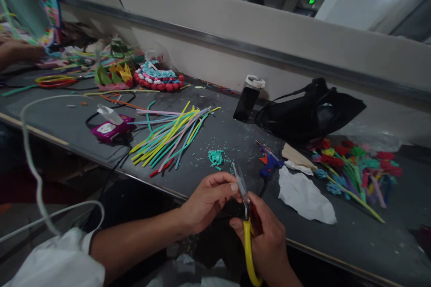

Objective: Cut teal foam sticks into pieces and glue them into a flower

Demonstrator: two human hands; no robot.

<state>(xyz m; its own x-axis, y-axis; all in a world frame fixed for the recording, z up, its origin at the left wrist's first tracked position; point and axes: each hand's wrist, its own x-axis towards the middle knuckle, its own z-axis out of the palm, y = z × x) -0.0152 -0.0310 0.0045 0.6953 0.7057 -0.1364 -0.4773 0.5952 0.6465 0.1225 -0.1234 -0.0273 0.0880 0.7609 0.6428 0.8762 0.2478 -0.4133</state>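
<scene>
My right hand (269,237) is wrapped around scissors (248,233) with a yellow handle; their blades point up and away from me. Close beside the blades, my left hand (212,199) is closed in a pinch. Whatever sits between its fingertips is too small or hidden to make out. Just beyond the hands lies a small heap of teal clippings (216,158), with loose bits scattered around it. To the left of the heap, a bundle of pastel pipe cleaners (171,132) lies spread on the dark table (208,188).
A blue glue gun (269,161) and crumpled white paper (305,195) lie to the right, near fuzzy flowers (360,166). Behind stand a bottle (248,98) and a black bag (313,110). A purple power strip (111,129) sits left. Another person's hand (22,51) is far left.
</scene>
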